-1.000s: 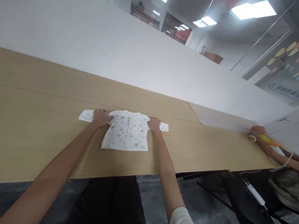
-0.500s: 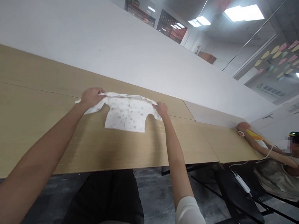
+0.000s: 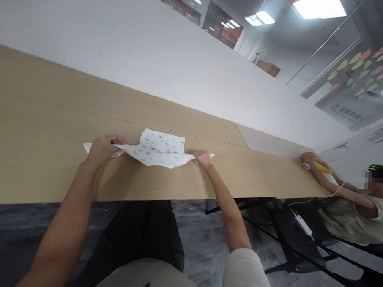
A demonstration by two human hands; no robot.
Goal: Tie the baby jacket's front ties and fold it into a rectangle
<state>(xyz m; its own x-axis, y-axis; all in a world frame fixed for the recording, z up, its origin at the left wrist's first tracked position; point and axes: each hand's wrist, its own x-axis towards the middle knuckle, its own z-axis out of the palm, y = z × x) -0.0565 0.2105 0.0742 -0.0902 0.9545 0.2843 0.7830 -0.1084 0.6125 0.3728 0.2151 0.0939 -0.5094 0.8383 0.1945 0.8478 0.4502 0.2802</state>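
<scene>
A small white baby shirt (image 3: pixel 161 148) with a scattered print lies over the wooden table (image 3: pixel 234 179). Its body extends away from me toward the wall, and the near edge sags between my hands. My left hand (image 3: pixel 104 148) is closed on the shirt at its left sleeve, with the sleeve's end poking out beyond the hand. Closed likewise, my right hand (image 3: pixel 203 158) pinches the right sleeve, whose tip shows past the knuckles. My fingertips are partly hidden by the cloth and the hands themselves.
A white wall panel (image 3: pixel 103 59) rises behind the table. At far right another person (image 3: pixel 356 210) reaches over the tabletop, near something yellow and white (image 3: pixel 323 167). Black folding chairs (image 3: pixel 295 232) stand there, one bearing a white power strip (image 3: pixel 304 225).
Both hands have drawn the shirt's upper edge toward me and lowered it. The body, which hung toward me, now points toward the wall. My view has tilted slightly.
</scene>
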